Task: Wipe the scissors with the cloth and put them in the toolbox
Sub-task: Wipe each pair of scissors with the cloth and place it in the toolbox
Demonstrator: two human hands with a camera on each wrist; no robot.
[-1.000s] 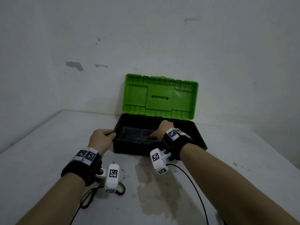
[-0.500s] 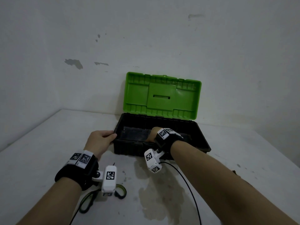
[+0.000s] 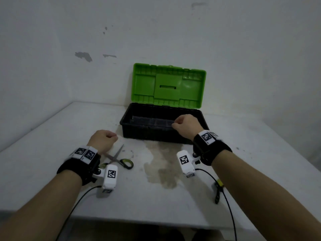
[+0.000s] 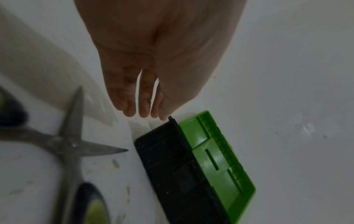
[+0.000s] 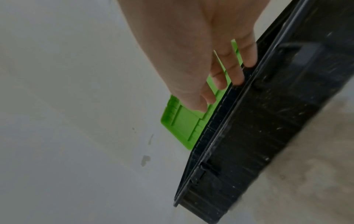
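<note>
The left hand (image 3: 102, 140) hovers low over the bench (image 3: 52, 153) in the lower-left middle of the head view, fingers loosely curled and grasping nothing; the left wrist view shows its fingers (image 4: 130, 97) hanging relaxed, their tips near the corner of the toolbox (image 4: 172, 159) but not on it. The right hand (image 3: 186, 125) is at the front rim of the toolbox (image 3: 156, 134), right of centre, also loosely curled. In the right wrist view its fingertips (image 5: 237, 75) sit at the black rim, and whether they press it or merely hang beside it cannot be told; nothing is held.

The scissors (image 3: 119, 158) lie flat on the bench just right of the left wrist, blades partly apart and pointing toward the toolbox, black-and-green handles toward the lower edge of the frame. They lie outside the toolbox, near its front left corner.

The toolbox stands open at frame centre, its green lid (image 3: 169, 86) upright against the wall (image 3: 243, 49). A brownish stain (image 3: 161, 164) marks the bench in front of it. A dark, blurred object (image 3: 218, 192) lies at lower right.
</note>
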